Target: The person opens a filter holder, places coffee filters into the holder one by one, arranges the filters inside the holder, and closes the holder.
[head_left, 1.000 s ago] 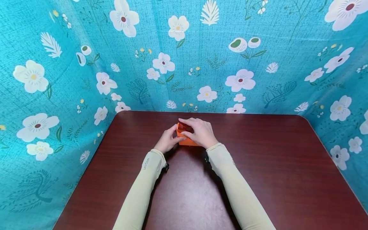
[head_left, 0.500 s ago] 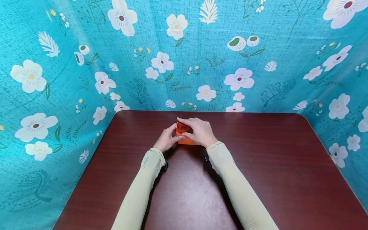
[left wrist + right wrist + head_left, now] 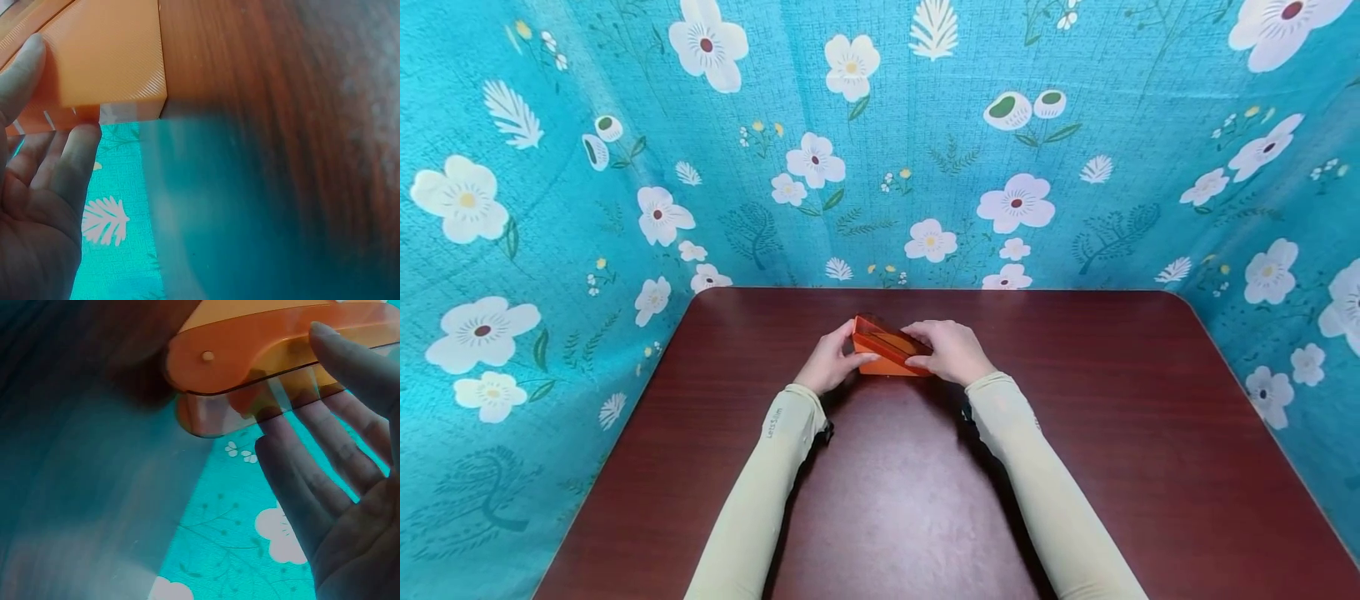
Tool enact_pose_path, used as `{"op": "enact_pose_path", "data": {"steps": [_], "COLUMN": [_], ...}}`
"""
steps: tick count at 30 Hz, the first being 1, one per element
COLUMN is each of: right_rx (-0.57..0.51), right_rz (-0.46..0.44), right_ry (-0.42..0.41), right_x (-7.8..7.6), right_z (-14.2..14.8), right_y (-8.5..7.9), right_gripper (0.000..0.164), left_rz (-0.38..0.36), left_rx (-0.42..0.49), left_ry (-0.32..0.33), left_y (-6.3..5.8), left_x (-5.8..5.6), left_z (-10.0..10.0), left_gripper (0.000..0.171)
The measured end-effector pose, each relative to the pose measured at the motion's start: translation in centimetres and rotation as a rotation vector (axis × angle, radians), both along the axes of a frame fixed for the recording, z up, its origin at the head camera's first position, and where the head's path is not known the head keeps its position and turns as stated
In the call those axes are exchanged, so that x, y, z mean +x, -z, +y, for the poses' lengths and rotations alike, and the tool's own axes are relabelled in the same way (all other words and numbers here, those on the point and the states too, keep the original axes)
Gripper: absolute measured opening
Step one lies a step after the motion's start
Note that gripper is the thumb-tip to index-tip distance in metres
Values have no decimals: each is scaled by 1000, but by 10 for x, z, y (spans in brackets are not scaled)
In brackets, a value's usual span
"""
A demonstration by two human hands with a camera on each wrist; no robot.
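An orange box [image 3: 875, 367] with a see-through orange cover [image 3: 889, 341] stands near the table's far edge. In the head view the cover slopes from upper left to lower right. My left hand [image 3: 831, 362] grips the box's left end, thumb on the front face [image 3: 109, 59] and fingers on the other side. My right hand [image 3: 953, 350] holds the box's right end, thumb at the front and fingers behind. The right wrist view shows that thumb against the cover's side [image 3: 219, 347], next to a small round pin [image 3: 207, 356]. Fingers show through the clear part.
The box is on a dark red-brown wooden table [image 3: 1075, 467]. A turquoise flowered cloth [image 3: 865, 167] hangs behind the table and along both sides.
My right hand has slid rightward from over the box to its right end, uncovering the sloping cover. My left hand keeps its grip. The head view has shifted slightly.
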State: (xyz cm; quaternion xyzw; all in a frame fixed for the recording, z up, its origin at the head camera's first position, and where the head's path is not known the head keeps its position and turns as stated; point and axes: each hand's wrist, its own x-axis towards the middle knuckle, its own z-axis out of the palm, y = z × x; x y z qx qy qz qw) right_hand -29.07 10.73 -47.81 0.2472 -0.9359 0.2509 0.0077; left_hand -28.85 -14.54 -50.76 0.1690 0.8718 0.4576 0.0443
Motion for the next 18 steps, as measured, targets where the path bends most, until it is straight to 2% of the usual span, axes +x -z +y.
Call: {"op": "enact_pose_path", "data": {"steps": [8,18], "right_rx": [-23,-53], "right_rz": [-32,-79], "right_ry": [15,58], "right_x": [-1,1], "right_z": [9,34], "right_y": [4,4], "right_gripper": [50,51], "left_rz": [11,3], "left_rx": [-5,-47], "left_ry": [12,36], "left_y": [0,-1], "left_x": [-2,-5], "left_z": [6,32], "left_gripper": [48,52]}}
